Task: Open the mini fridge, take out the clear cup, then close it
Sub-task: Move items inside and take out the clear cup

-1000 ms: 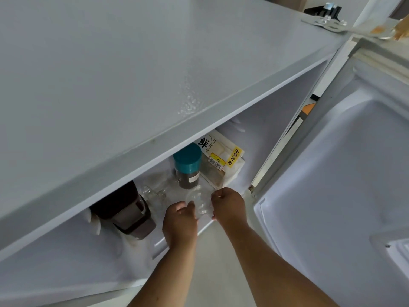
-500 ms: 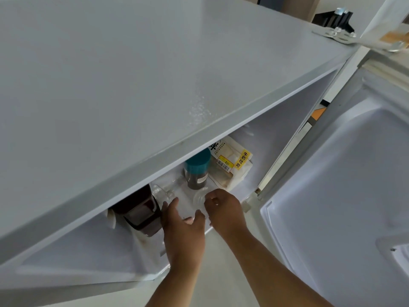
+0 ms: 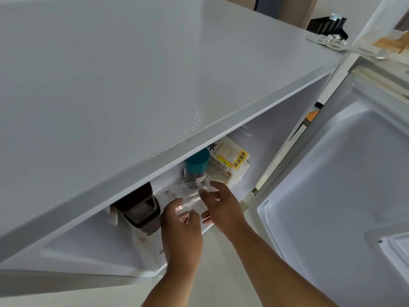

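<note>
The fridge door (image 3: pixel 332 196) is standing wide open on the right, swung well clear so both arms are getting a straight reach into the mini fridge (image 3: pixel 155 85), and here is the moment of the lift: the clear cup (image 3: pixel 188 197) is sitting between the two hands right at the front lip of the shelf (image 3: pixel 209 228), tipped over rather than upright. The left hand (image 3: pixel 180 227) is cupping it from below and the near side, fingers curled loosely around the wall, while the right hand (image 3: pixel 221 207) is closing on the far side with fingers spread and thumb pressing in, so both are grasping the cup together. Two hands look sensible here, since the thing is see-through, probably slippery and thin-walled, and the opening under the fridge top is low. Just behind the cup the jar with the teal lid (image 3: pixel 195 167) is standing upright, and beside that a bread packet (image 3: pixel 230 165) is leaning toward the right wall; a dark bottle (image 3: pixel 139 209) is crowding the left. With neighbours that near, I'd judge the pull needs to come straight out toward the person, low and level, to avoid knocking the jar. The cup is not yet clear of the fridge, and closing the door is waiting after that.
</note>
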`<state>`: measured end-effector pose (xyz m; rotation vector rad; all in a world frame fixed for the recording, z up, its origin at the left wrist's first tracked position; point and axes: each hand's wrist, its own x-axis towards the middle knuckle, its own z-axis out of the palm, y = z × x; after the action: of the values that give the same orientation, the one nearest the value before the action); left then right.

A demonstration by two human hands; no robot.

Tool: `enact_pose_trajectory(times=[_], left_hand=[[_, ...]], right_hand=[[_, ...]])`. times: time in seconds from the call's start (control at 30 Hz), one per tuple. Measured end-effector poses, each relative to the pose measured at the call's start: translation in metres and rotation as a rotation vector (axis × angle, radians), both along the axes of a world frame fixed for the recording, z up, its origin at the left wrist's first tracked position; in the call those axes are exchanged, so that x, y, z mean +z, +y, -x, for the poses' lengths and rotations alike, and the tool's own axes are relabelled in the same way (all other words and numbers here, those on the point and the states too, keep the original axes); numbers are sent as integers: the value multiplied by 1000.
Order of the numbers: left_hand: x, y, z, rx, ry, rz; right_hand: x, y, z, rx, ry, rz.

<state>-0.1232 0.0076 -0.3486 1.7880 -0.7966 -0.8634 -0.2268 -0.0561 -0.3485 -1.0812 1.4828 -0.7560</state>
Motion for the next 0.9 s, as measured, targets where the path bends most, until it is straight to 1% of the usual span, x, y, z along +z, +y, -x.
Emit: enact_pose_trajectory(times=[0.07,0.13,0.2,0.27,0.33,0.43,0.5,0.63,0.77,0.9], left_hand=[[1,1,1,3,39,13],[-1,-2,2,-21,121,12],[-2,-8,4,-47,223,-15],[-3,-13,6,-60,252,-44],[-4,-17,8,-70,253,-83],[-11,-22,10,-92,281,-126],[-16,-26,11,-91,312,-135],[-26,-32,12,-80,363,-146],[-33,-34,14,-82,370,-153],[-31,-33,15,-82,367,-141]], right_hand=[[9,0,1,5,-84,-7],[15,0,5,9,-49,37],[18,0,10,6,109,134],[20,-1,13,27,362,285],[20,-5,13,100,591,414],[18,-12,9,262,791,472],[16,-17,8,313,838,462],[10,-21,8,345,870,449],[4,-23,12,374,864,408],[5,-21,16,371,854,451]])
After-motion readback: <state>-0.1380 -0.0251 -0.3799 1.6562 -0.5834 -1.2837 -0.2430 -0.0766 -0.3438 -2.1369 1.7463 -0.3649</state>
